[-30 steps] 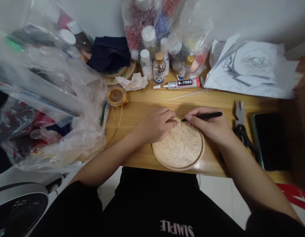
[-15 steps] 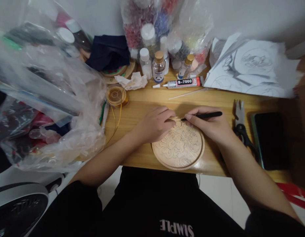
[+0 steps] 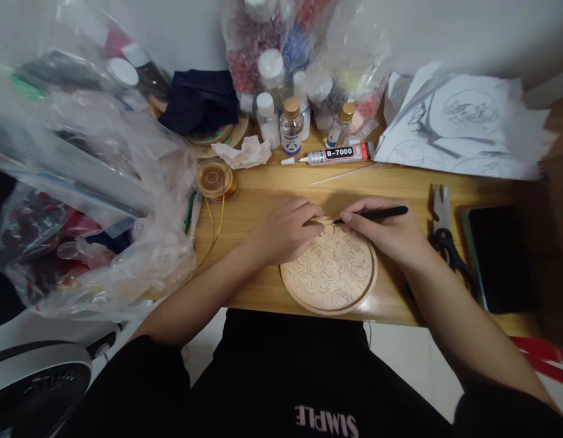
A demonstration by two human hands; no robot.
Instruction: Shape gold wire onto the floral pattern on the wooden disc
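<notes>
Wooden round disc (image 3: 329, 274) with carved floral pattern, left hand (image 3: 286, 231) pressing its edge, right hand (image 3: 386, 234) apparently pinching black tool (image 3: 377, 213)

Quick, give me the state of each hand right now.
Left hand: fingers curled, pressing on the edge of the carved wooden disc.
Right hand: closed on a black tool.

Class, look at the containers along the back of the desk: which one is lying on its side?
The glue tube labelled B-7000 lies flat, its nozzle pointing left. The cork-capped bottle and white-capped bottle behind it stand upright.
</notes>
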